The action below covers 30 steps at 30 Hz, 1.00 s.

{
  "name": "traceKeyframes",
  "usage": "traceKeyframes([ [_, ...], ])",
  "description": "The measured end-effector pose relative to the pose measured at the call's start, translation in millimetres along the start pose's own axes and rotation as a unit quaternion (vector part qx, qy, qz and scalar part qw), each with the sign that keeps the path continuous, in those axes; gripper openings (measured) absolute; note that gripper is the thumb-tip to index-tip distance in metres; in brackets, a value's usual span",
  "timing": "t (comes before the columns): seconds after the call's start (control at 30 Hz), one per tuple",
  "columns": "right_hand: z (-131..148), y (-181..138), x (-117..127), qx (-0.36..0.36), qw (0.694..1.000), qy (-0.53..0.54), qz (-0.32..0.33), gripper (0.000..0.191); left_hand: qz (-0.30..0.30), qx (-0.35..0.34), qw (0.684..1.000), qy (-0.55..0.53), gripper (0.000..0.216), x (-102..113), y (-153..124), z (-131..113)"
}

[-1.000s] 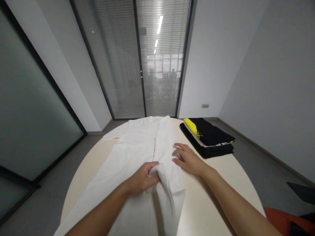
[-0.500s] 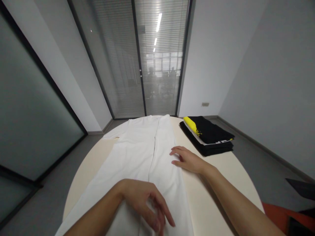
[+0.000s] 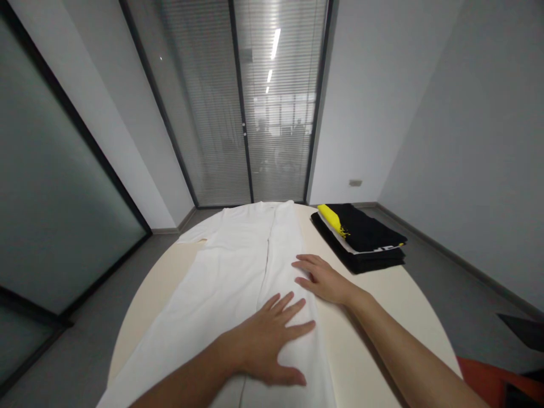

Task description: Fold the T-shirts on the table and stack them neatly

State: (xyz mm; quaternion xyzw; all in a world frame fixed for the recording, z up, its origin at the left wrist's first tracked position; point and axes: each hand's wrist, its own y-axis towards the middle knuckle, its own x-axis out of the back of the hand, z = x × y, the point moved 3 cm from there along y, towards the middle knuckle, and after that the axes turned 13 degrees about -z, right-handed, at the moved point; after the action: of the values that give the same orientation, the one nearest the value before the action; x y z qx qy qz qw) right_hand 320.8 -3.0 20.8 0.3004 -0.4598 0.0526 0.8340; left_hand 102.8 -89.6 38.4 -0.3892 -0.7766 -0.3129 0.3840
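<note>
A white garment [image 3: 229, 272] lies spread lengthwise on a round cream table [image 3: 382, 306], its right side folded over toward the middle. My left hand [image 3: 267, 340] rests flat on the folded flap near me, fingers spread, holding nothing. My right hand [image 3: 321, 277] lies flat on the flap's right edge a little farther away, fingers stretched out and pointing left.
A stack of folded black clothes [image 3: 361, 238] with a yellow patch sits at the table's far right. Glass doors with blinds [image 3: 255, 113] stand behind the table. Something orange [image 3: 493, 379] shows at the lower right, off the table.
My left hand let go of the bunched flap, which now lies flat, then came down open on it. My right hand has barely moved.
</note>
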Motion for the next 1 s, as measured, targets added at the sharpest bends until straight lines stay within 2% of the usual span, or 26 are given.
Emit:
traceKeyframes([
  [0.07,0.5,-0.4,-1.5,-0.002,1.0,-0.008,0.004,0.047,0.017,-0.013,1.0,0.017,0.097,-3.2,-1.2,-0.4],
  [0.13,1.0,-0.7,-2.7,-0.004,1.0,-0.014,-0.003,0.047,0.008,-0.038,0.999,0.03,0.092,-6.3,-0.4,-6.2],
  [0.3,1.7,-1.2,-5.4,-0.002,1.0,-0.028,-0.002,0.05,0.014,-0.132,0.99,0.049,0.058,-21.5,3.0,-27.0],
  [0.4,2.1,0.8,-3.8,-0.008,0.999,-0.034,-0.002,0.046,-0.009,-0.147,0.986,0.081,0.046,-31.2,4.9,-31.2],
  [0.57,1.0,5.9,-6.8,-0.013,0.999,-0.044,-0.025,0.038,-0.039,-0.161,0.98,0.115,0.046,-40.6,6.6,-32.8],
  [0.77,1.4,10.5,-11.3,-0.028,0.998,-0.052,-0.038,0.037,-0.036,-0.167,0.977,0.131,0.046,-57.7,7.7,-27.3],
  [0.87,5.0,15.9,-4.5,-0.06,0.995,-0.065,-0.054,0.032,-0.051,-0.172,0.974,0.137,0.047,-73.4,11.4,-29.2],
  [1.0,8.5,20.3,6.8,-0.114,0.984,-0.121,-0.065,0.032,-0.069,-0.165,0.976,0.121,0.053,-105.7,21.5,-46.7],
])
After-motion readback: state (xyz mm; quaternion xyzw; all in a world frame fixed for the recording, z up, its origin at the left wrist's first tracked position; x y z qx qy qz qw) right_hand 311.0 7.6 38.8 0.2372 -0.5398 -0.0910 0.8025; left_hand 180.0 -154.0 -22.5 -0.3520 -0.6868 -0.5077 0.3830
